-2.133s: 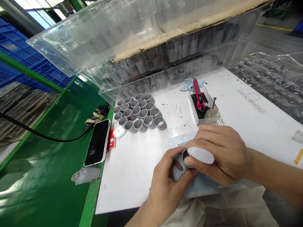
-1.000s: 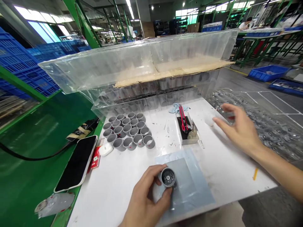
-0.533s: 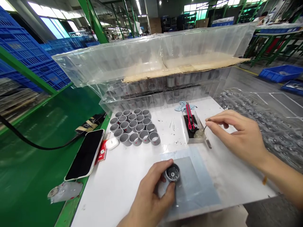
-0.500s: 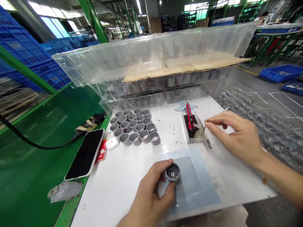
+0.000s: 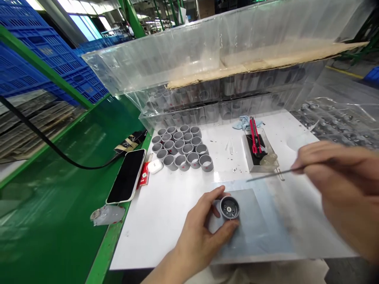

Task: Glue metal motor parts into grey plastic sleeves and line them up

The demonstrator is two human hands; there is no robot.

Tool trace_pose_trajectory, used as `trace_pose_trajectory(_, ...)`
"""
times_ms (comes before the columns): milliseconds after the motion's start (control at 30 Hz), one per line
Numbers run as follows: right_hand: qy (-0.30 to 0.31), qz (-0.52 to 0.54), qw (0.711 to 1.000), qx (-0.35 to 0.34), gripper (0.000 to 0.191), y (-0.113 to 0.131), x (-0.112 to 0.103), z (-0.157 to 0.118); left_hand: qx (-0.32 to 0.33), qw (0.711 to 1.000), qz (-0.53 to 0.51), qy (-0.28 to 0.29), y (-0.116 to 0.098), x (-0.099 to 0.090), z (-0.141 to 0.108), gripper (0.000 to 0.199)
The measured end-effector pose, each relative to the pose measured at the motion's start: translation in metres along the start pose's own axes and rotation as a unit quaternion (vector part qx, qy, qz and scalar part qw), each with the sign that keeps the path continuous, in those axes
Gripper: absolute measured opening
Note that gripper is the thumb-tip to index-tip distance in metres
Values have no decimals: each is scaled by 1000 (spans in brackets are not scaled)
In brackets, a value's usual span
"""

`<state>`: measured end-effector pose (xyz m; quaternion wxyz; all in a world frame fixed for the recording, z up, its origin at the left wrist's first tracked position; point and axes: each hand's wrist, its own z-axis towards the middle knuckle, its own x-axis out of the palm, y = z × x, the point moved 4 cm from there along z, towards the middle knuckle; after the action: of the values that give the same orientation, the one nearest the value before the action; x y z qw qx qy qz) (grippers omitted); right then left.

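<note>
My left hand [image 5: 204,232] grips a gray plastic cylinder [image 5: 229,208] over a pale blue sheet [image 5: 260,225] on a white workbench [image 5: 148,240]; my right hand [image 5: 343,189] pinches a thin metal pick [image 5: 266,176], beside rows of matching gray cylinders [image 5: 180,149].

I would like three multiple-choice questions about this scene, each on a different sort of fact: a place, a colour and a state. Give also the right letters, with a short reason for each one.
1. Where does the red utility knife lie?
A) Among the grey cups
B) In a clear plastic tray
C) On the phone

2. What colour are the crates stacked at the left?
A) Green
B) Red
C) Blue

3. What is the right hand doing?
A) Resting flat on the sheet
B) Pinching a thin metal pin
C) Holding a grey cup

Answers:
1. B, the knife lies inside the tray's walls.
2. C, their plastic shows blue.
3. B, the pin sticks out from between the fingers.
</note>
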<state>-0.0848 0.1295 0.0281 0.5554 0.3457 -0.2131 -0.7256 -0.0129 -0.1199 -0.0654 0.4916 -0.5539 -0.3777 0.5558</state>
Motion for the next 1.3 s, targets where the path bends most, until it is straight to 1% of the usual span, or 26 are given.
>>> trace_pose_trajectory(33,29,22,999,9,21,3,11,-5,-8,1000,2,-1,0,0,-1,56)
trace_pose_trajectory(100,96,61,993,-14,23,10,33,-14,-5,1000,4,2,0,0,-1,52)
trace_pose_trajectory(167,138,69,987,-43,25,14,49,-19,6,1000,-1,5,-1,1,0,51)
trace_pose_trajectory(300,148,43,986,-68,18,12,61,-21,2,1000,-19,2,0,1,1,50)
trace_pose_trajectory(433,152,38,985,-75,15,11,65,-21,0,1000,-16,-4,2,1,2,50)
trace_pose_trajectory(567,160,29,983,-87,16,12,69,-21,-1,1000,-17,-3,2,0,3,49)
trace_pose_trajectory(700,149,-3,983,-109,15,12,70,-20,-10,1000,-21,-1,3,0,1,48)
trace_pose_trajectory(767,144,3,985,-96,16,11,67,-21,-12,1000,-21,-1,3,0,1,47)
trace_pose_trajectory(867,143,46,987,-50,19,9,57,-22,-18,1000,-15,0,3,0,1,47)
trace_pose_trajectory(933,117,55,991,-24,22,9,45,-18,-20,1000,-8,2,2,0,1,46)
trace_pose_trajectory(1033,44,48,998,-6,20,8,22,-4,-10,1000,2,1,0,-1,1,47)
trace_pose_trajectory(1100,-20,4,1000,3,11,3,6,9,-9,1000,8,0,1,-1,1,48)
trace_pose_trajectory(1167,-81,-70,994,-9,9,-5,-9,20,-13,1000,15,1,2,-1,2,47)
trace_pose_trajectory(1233,-111,-138,983,-40,9,-14,-18,28,-14,1000,19,3,3,-1,3,46)
trace_pose_trajectory(1300,-114,-163,978,-65,7,-23,-23,31,-12,1000,20,2,4,-2,4,47)
